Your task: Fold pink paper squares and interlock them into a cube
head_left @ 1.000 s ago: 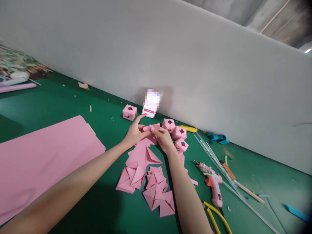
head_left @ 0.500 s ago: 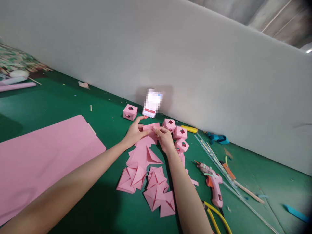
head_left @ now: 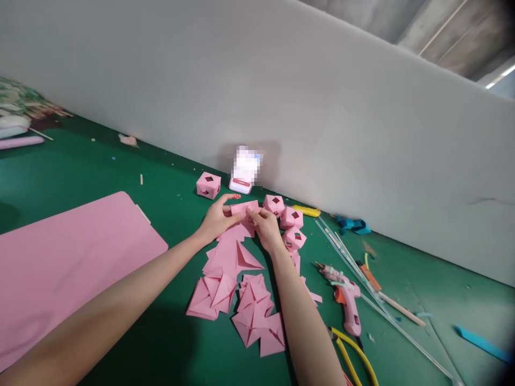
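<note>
Paper (head_left: 246,205), pinched in the left hand (head_left: 214,219) and the right hand (head_left: 267,226) over the green surface (head_left: 92,174), looks light and bendy to me, so it's best held softly by its edges.

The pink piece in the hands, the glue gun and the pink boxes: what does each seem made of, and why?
Pink piece: probably paper or thin card, matte and thin-edged. Glue gun: likely smooth hard plastic, from its moulded curves. Pink boxes: matte paper or card, by the crisp folds and cut openings; which one is unclear.
</note>
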A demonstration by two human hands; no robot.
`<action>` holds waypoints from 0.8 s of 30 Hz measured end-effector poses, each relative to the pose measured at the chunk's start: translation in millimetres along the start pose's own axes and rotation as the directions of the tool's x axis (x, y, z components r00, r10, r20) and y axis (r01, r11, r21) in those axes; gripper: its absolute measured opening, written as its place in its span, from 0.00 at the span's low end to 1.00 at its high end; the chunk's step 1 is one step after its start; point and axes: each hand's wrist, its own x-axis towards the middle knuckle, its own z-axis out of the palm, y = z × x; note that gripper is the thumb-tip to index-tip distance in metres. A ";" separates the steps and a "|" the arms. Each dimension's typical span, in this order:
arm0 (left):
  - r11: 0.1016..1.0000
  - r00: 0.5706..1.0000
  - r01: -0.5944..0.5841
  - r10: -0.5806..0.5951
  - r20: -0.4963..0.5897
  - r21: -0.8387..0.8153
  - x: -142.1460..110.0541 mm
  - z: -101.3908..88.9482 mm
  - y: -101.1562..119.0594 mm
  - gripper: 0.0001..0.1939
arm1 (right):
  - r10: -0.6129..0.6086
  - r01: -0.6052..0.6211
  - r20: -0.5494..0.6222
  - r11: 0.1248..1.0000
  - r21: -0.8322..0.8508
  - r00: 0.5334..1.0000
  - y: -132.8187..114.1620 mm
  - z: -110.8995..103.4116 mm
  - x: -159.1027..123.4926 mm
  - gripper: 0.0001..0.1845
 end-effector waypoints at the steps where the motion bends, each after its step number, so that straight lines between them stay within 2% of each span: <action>1: 1.000 1.000 -0.003 0.003 -0.028 -0.010 0.1 0.3 -0.1 0.34 | -0.025 0.025 0.007 0.999 -0.032 1.000 0.6 0.0 0.1 0.20; 6: 0.997 0.988 -0.004 -0.009 -0.156 -0.078 0.8 1.0 -0.8 0.41 | -0.054 0.060 0.051 0.990 -0.132 0.997 2.9 0.2 0.5 0.21; 13: 0.989 0.984 0.063 -0.083 -0.155 -0.132 1.2 0.1 0.6 0.46 | -0.059 0.063 0.028 0.977 -0.205 0.998 4.2 3.4 0.0 0.23; 24: 0.978 0.979 0.063 -0.098 -0.176 -0.198 2.6 -1.6 1.1 0.38 | -0.005 0.015 0.069 0.990 -0.144 0.998 -3.0 3.4 -2.5 0.20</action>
